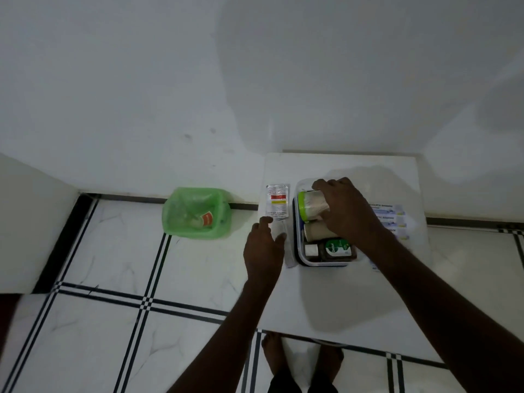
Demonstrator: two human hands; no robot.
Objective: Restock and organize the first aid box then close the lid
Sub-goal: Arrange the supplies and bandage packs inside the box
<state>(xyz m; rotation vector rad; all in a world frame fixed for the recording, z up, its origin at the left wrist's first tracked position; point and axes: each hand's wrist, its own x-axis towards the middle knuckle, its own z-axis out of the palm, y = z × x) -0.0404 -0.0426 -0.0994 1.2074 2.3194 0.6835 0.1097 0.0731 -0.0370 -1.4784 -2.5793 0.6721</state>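
Note:
A clear plastic first aid box (298, 252) stands open on a white table (340, 302). Inside it lie a brown Dettol bottle (334, 251), a small white-capped item (311, 250) and a beige bandage roll (316, 231). My right hand (344, 208) is shut on a green-lidded tub of cotton swabs (310, 207), held on its side at the far end of the box. My left hand (265, 245) rests with spread fingers on a white sachet (278, 228) left of the box. Another sachet with a red label (277, 201) lies beyond it. Bandage packets (392, 218) lie right of the box.
A green plastic bin (196, 212) holding scraps and a red-labelled wrapper sits on the tiled floor by the wall, left of the table. My bare feet (300, 355) show below the table's near edge. White walls stand behind.

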